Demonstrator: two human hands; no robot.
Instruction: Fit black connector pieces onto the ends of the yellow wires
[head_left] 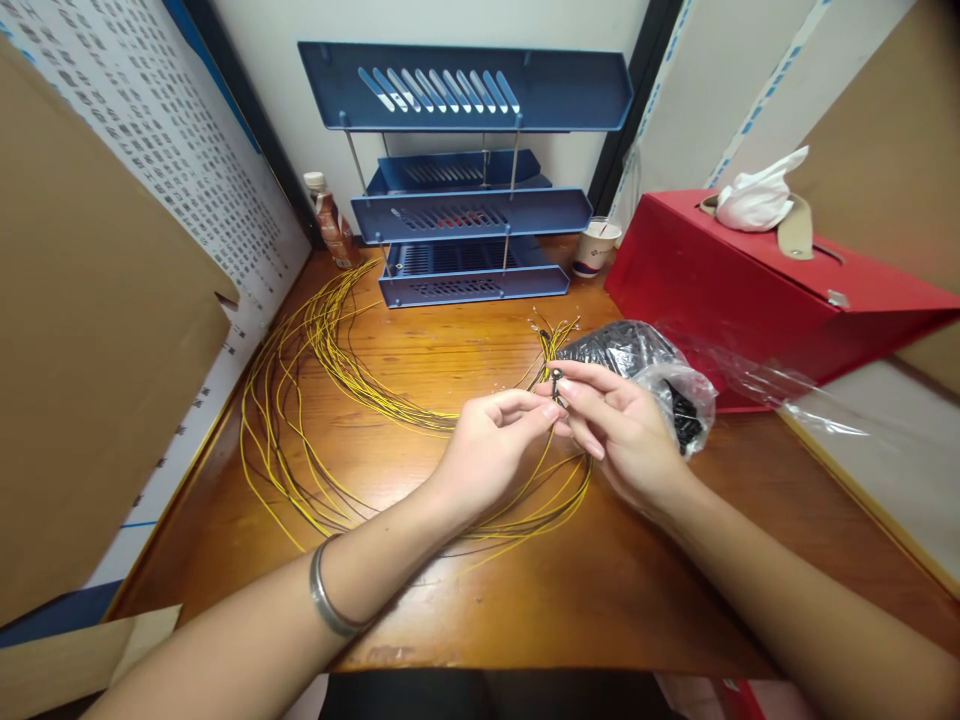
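Note:
Over the table, my left hand [480,450] and my right hand [626,425] meet fingertip to fingertip. Between thumb and finger of the right is a small black part [556,376] with a shiny round end; its exact kind is too small to make out. My left thumb and forefinger are closed at the part's lower end, on what looks like a yellow wire [541,462] running down from there. A large loose coil of yellow and dark wires [315,330] spreads around the hands, its bunched ends [553,338] just behind them. Beside my right hand lies a clear plastic bag [626,347] of black pieces.
A blue tiered desk tray [465,92] stands at the back, between a brown-labelled bottle [334,225] and a paper cup [596,248]. To the right is a red box [697,290] with white tissue [761,195] on top. Cardboard [97,330] walls the left side.

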